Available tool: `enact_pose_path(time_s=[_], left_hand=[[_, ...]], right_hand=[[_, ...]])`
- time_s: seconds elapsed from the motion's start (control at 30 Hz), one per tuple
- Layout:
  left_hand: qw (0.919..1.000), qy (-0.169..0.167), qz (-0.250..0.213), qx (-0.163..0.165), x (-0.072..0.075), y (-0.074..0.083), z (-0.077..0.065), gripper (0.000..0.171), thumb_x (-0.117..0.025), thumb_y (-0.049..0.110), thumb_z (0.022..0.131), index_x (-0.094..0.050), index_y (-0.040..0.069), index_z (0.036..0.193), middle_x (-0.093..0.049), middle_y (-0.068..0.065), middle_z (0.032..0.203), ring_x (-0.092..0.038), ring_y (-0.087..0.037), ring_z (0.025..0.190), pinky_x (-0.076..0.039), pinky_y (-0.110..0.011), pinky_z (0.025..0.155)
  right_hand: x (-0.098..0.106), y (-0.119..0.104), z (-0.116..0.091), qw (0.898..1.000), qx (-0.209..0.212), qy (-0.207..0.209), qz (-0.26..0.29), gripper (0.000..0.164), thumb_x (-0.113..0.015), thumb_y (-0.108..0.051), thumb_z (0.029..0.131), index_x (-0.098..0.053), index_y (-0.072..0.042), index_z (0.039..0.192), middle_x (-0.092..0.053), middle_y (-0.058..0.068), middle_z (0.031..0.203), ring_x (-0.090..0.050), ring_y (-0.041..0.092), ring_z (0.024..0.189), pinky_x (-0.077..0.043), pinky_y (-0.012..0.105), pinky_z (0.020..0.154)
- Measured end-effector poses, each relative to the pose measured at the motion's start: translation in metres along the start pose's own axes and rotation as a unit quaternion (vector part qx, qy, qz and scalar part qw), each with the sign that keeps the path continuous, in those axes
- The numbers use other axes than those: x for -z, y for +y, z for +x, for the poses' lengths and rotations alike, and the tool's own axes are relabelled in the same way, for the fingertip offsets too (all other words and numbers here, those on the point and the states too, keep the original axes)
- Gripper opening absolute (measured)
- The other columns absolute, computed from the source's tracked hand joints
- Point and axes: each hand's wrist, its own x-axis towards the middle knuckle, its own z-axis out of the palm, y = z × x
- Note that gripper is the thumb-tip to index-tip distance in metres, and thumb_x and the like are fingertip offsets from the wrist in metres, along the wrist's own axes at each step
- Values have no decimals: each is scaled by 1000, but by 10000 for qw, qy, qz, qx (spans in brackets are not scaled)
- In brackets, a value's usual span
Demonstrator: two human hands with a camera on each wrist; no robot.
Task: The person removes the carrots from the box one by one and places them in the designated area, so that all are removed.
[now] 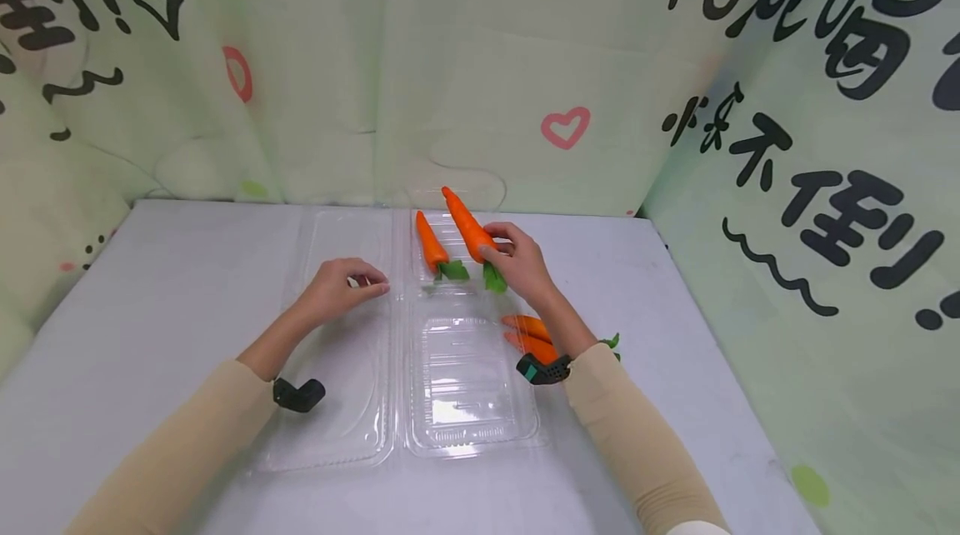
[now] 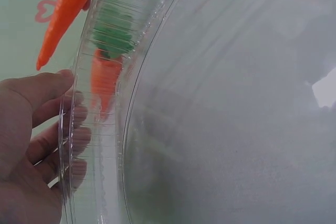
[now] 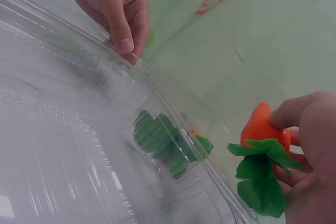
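A clear plastic clamshell box (image 1: pixel 474 377) lies unfolded, its flat lid half (image 1: pixel 337 402) on the left. My left hand (image 1: pixel 341 289) pinches the rim near the middle fold; the left wrist view shows its fingers (image 2: pixel 47 145) through the plastic. My right hand (image 1: pixel 521 258) holds an orange carrot (image 1: pixel 467 222) by its thick end, above the box's far part. The carrot's green leaves (image 3: pixel 260 182) hang below the fingers, and its tip points away. Another carrot (image 1: pixel 429 242) lies inside the far end of the ribbed half, leaves toward me.
More carrots (image 1: pixel 528 337) lie by the box's right side, partly hidden by the right forearm. The white table (image 1: pixel 187 310) ends at a pale green curtain (image 1: pixel 450 60) with printed writing and hearts. Dark devices (image 1: pixel 300 395) are strapped to both wrists.
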Motion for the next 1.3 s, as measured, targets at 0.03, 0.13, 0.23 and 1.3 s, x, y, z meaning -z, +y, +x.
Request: enact_pose_path(time_s=[0.03,0.13,0.23,1.3], left_hand=[[10000,12,-8,-9,0,0,0,21,-71,25,88,-75,11,102,-71,-5,94,-57,-20,87,-46,-28,72],[10000,46,-13,-30,0,-1,0,20,-71,25,88,-75,11,102,-71,-6,95,-57,-20,87,-47,-28,72],[10000,43,1,-35,0,-1,0,20,-71,24,88,-74,10,103,-71,-6,96,-58,-20,87,-47,-28,72],[9999,-67,87,-11,0,-1,3,23,-69,23,90,-72,8,108,-70,-8,100,-59,-21,91,-51,-31,78]], right_hand=[[0,1,0,10000,25,7,26,38,-60,-24,96,-52,-15,132,-53,5,135,-59,25,117,-52,37,96],[1,2,0,9999,90,27,90,37,-61,-23,96,-53,-14,131,-54,6,134,-59,26,117,-52,38,96],[2,3,-1,9999,85,49,120,37,-61,-23,96,-53,-15,131,-54,6,134,-59,26,117,-52,38,96],[22,14,-16,9993,42,100,359,38,-62,-27,95,-54,-15,130,-54,6,134,-59,25,118,-53,37,94]])
